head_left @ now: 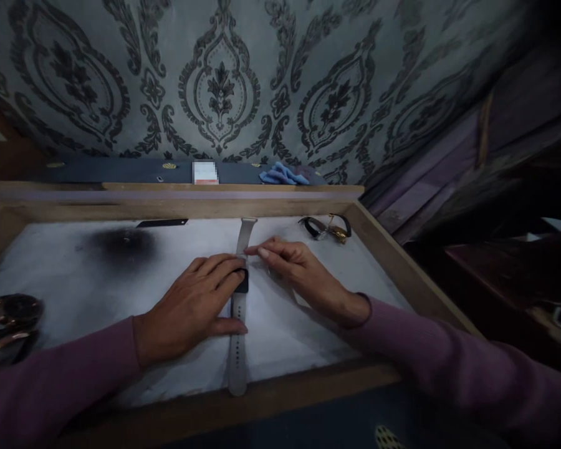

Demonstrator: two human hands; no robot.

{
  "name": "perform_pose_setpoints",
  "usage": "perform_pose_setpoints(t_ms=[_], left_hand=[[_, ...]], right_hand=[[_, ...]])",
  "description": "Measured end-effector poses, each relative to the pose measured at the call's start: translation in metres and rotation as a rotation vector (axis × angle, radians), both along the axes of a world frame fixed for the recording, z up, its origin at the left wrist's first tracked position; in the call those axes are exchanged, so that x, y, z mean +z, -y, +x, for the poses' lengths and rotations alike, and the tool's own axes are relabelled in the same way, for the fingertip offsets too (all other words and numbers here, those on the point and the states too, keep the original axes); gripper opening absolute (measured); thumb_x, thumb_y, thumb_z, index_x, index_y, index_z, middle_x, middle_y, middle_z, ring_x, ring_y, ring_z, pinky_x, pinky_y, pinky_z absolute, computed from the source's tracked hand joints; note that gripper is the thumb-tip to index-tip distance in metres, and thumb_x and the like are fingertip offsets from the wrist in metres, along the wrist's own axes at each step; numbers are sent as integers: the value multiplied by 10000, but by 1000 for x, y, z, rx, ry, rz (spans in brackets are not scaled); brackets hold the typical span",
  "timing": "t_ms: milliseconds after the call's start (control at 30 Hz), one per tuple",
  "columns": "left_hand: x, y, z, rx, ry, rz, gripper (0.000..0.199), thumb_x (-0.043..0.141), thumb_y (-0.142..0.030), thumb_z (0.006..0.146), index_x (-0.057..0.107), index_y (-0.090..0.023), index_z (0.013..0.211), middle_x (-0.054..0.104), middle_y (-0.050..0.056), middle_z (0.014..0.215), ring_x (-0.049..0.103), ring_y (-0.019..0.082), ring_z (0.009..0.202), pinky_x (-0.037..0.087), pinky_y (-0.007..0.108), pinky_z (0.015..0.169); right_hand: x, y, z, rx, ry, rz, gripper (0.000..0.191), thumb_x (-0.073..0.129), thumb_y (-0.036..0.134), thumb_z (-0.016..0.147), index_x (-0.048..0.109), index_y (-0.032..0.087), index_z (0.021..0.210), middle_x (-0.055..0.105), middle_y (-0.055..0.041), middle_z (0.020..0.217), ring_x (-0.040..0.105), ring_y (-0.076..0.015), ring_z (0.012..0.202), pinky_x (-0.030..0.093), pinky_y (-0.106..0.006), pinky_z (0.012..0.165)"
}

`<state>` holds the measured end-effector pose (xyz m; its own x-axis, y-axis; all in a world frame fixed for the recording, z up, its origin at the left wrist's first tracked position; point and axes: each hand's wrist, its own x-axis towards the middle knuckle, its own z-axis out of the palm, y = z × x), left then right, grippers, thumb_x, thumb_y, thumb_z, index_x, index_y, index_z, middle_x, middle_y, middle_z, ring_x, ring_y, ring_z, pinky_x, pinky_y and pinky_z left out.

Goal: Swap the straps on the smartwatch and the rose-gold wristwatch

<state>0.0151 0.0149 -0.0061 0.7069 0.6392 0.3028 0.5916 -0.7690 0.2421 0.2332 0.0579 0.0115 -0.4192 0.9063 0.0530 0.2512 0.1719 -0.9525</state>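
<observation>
A smartwatch (244, 282) with a dark square face and a pale grey strap lies lengthwise on the white floor of a shallow wooden tray (388, 274). The lower strap (238, 368), with its row of holes, reaches the tray's near edge. My left hand (191, 305) grips the watch from the left; its fingers cover part of the face and its thumb crosses the lower strap. Close by on the right, my right hand (303, 268) is closed in a pinch, with a fingertip at the edge of the upper strap (245, 234). Anything between those fingertips is too small to make out.
Two wristwatches (325, 229) lie in the tray's far right corner. More watches (16, 318) are at the left edge. A dark flat strip (163, 222) rests along the back wall. Behind the tray are a small white box (204, 172) and a blue cloth (284, 174).
</observation>
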Motion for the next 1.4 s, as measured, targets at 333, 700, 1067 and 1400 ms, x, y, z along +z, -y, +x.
perform_pose_setpoints(t_ms=[333, 700, 1067, 1400], left_hand=[[-1, -2, -1, 24, 36, -16, 544, 644, -543, 860, 512, -179, 1242, 567, 132, 1347, 483, 320, 1276, 445, 482, 992], [-2, -2, -2, 36, 56, -25, 534, 608, -575, 869, 531, -178, 1218, 567, 138, 1349, 483, 334, 1274, 452, 499, 988], [-2, -3, -2, 36, 55, -28, 541, 691, -522, 830, 541, -175, 1217, 571, 128, 1336, 487, 328, 1260, 452, 486, 993], [0, -4, -1, 43, 25, -25, 566, 716, -514, 810, 525, -158, 1206, 568, 143, 1331, 492, 337, 1245, 459, 494, 982]], right_hand=[[-14, -7, 3, 70, 74, 76, 357, 532, 460, 933, 727, 162, 962, 524, -10, 752, 491, -109, 608, 386, -239, 553], [-16, -10, 12, -16, -33, -181, 414, 685, 557, 792, 628, 152, 732, 574, 9, 582, 484, -95, 507, 383, -236, 501], [-15, -14, 8, -48, -266, -412, 400, 784, 523, 714, 666, 140, 726, 627, 2, 614, 516, -72, 507, 385, -194, 471], [-13, -12, 6, 1, -310, -420, 378, 783, 495, 735, 687, 132, 778, 632, 2, 614, 524, -68, 521, 384, -185, 487]])
